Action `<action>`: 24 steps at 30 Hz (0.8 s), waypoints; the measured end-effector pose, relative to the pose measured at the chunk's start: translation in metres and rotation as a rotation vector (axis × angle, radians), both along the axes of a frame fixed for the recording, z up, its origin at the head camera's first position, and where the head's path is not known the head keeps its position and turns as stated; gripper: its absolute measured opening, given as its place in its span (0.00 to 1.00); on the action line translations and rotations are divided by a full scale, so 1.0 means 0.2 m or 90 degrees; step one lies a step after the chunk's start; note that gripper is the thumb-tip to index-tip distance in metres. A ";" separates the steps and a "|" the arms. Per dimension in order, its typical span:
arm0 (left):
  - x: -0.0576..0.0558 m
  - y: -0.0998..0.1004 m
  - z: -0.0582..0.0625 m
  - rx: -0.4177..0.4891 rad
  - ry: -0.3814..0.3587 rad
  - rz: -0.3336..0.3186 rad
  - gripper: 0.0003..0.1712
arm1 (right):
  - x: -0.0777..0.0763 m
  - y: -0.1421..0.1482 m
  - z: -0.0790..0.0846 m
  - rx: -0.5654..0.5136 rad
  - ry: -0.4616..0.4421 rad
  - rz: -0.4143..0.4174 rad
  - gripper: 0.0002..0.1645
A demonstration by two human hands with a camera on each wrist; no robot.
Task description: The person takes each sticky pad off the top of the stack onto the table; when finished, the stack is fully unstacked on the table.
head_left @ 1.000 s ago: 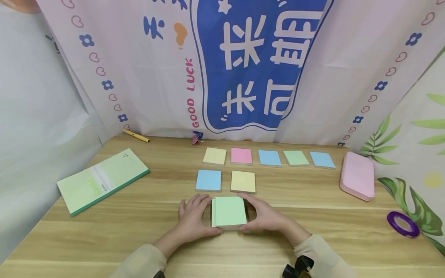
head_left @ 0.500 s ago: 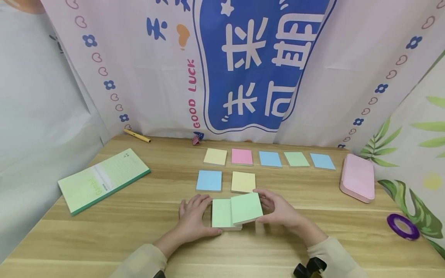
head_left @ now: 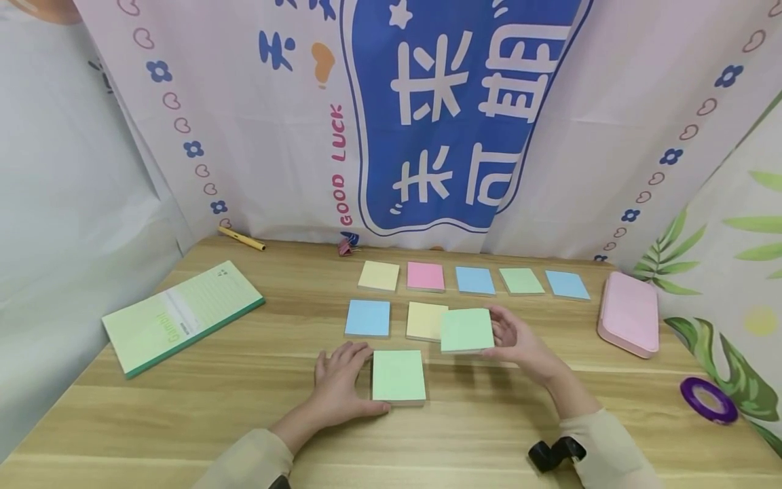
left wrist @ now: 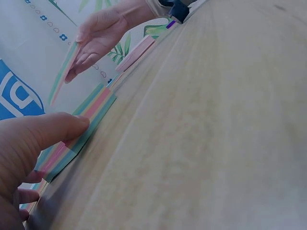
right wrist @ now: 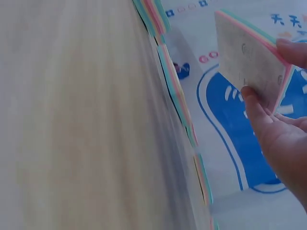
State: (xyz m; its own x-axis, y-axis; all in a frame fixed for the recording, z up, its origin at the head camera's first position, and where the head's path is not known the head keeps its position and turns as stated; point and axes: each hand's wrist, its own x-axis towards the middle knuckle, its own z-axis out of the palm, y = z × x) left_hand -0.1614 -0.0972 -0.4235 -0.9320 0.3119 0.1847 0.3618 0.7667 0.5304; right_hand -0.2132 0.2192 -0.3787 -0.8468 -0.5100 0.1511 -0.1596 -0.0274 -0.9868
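Observation:
My right hand (head_left: 519,343) pinches a pad of sticky notes (head_left: 467,331), green on top, raised above the table. Its pale underside and layered pink, yellow and green edge face the right wrist view. In the head view this pad partly covers a yellow pad (head_left: 423,320). My left hand (head_left: 342,384) rests on the table and holds a thicker green-topped stack of sticky notes (head_left: 398,377) at its left side. The thumb (left wrist: 67,128) lies against the stack's striped edge, with the other fingers around its far side.
A blue pad (head_left: 368,318) lies behind the stack, with a row of yellow, pink (head_left: 425,277), blue, green and blue pads farther back. A notebook (head_left: 183,318) and a yellow pen (head_left: 241,238) lie left. At right are a pink case (head_left: 629,314) and purple tape roll (head_left: 709,399).
My right hand has lifted the upper green-topped pad off the stack and carried it right and away from me, over the yellow pad's edge. The left hand has stayed in place.

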 end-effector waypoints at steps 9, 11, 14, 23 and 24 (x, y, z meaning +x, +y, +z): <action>0.00 0.00 0.00 -0.008 -0.005 0.000 0.51 | -0.13 0.12 -0.08 0.036 -0.049 -0.077 0.50; 0.00 0.00 0.00 -0.007 -0.005 0.000 0.51 | -0.16 0.14 -0.10 0.038 -0.059 -0.084 0.49; 0.00 0.00 0.00 -0.005 -0.004 -0.002 0.51 | -0.18 0.16 -0.14 0.063 -0.067 -0.091 0.50; 0.00 0.00 0.00 -0.007 -0.001 0.005 0.52 | -0.22 0.20 -0.19 0.080 -0.082 -0.100 0.49; 0.00 0.00 0.00 -0.008 -0.002 0.004 0.52 | -0.22 0.20 -0.18 0.079 -0.081 -0.099 0.49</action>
State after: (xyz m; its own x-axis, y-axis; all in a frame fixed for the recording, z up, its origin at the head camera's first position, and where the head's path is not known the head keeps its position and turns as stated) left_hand -0.1621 -0.0978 -0.4231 -0.9345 0.3081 0.1780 0.3551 0.7759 0.5214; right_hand -0.2577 0.2601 -0.4155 -0.9247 -0.3804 -0.0175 -0.0265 0.1102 -0.9936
